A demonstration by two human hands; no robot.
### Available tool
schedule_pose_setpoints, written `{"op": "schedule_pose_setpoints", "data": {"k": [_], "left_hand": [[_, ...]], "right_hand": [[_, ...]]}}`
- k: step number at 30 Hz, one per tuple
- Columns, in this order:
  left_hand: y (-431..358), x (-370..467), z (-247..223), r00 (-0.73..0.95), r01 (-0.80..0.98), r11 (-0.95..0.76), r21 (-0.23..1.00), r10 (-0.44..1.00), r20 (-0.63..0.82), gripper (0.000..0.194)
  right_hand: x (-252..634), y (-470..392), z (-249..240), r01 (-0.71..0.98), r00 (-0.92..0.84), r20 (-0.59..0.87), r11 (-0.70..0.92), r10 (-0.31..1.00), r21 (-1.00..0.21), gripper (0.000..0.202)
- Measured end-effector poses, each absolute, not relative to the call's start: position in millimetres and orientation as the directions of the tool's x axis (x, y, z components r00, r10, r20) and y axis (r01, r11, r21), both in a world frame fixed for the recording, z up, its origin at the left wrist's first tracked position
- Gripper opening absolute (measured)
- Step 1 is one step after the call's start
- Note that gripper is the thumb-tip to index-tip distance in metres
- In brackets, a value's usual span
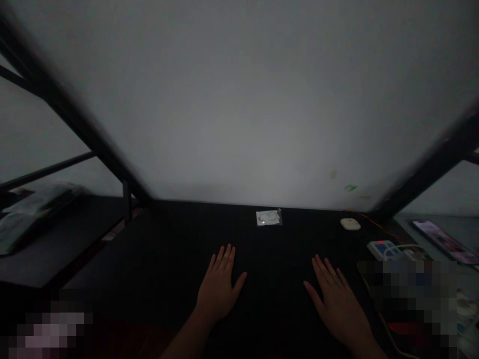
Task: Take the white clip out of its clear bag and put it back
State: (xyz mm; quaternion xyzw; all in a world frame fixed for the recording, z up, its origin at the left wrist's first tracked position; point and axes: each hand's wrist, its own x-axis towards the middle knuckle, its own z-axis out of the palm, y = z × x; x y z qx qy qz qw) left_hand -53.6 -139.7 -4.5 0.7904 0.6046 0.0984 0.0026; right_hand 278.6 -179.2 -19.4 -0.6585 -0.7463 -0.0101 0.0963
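Observation:
My left hand (220,285) lies palm down on the black desk (179,234), its fingers out straight and the thumb apart. To the right, my right hand (332,298) rests the same way, fingers stretched forward and thumb pointing inward. Neither hand holds anything. Beyond them, close to the wall, is a small clear plastic packet (269,218) with a white item inside. A white earbud case (350,224) sits toward the desk's back right, past my right hand.
On the right stands a power strip (385,250) with a red light and cables. Farther right lies a phone (445,242) with a lit screen. Dark metal frame bars (75,119) slope along both sides. Plastic-wrapped items (37,204) lie on the left surface. Pixelated patches hide both lower corners.

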Motion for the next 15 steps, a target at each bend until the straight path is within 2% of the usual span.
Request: {"op": "schedule_pose_setpoints", "data": {"k": [15], "left_hand": [[-137.6,-54.4,-10.3,0.266,0.953,-0.287,0.096,0.945,0.189,0.070]], "right_hand": [[277.2,-179.6,-20.6,0.978,-0.111,0.192,0.141,0.975,-0.151,0.073]]}}
